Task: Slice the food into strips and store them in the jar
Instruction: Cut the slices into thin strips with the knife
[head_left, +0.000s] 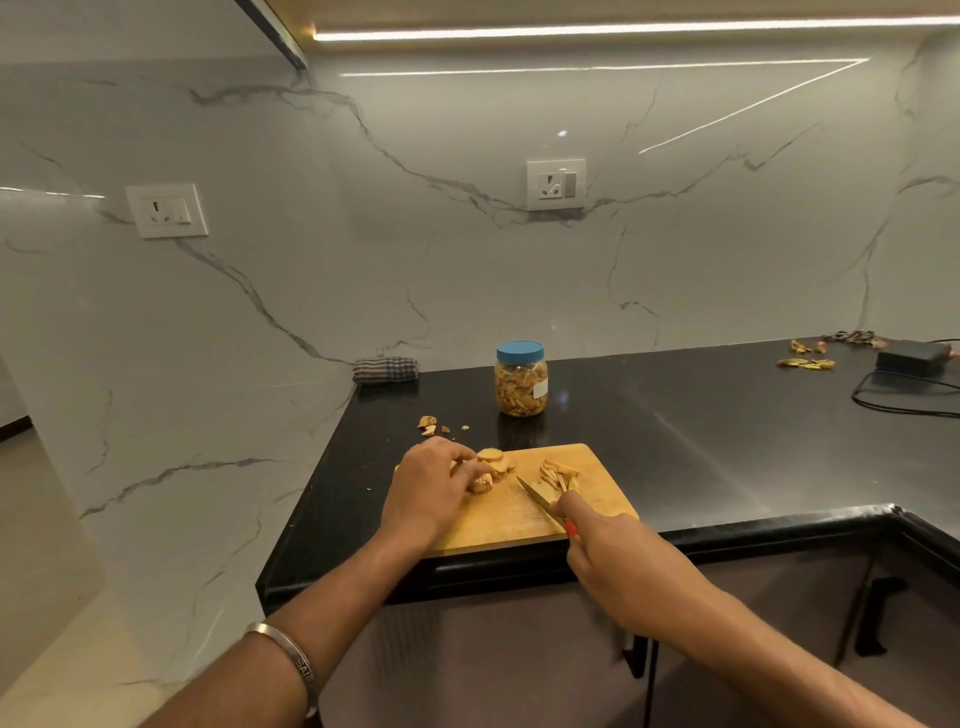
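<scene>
Slicing step in hand: left hand (431, 488) fingers curled on food (491, 467), right hand (608, 551) gripping knife (537, 501); next, blade must shift toward 9 o'clock onto it.

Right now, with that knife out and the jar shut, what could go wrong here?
The knife tip points toward the left hand holding the uncut slices; a slip could nick a finger. The cutting board lies close to the counter's front edge, so hard pressing might shift it. The jar looks nearly full and has its lid on, so the cut strips may not all fit.
</scene>
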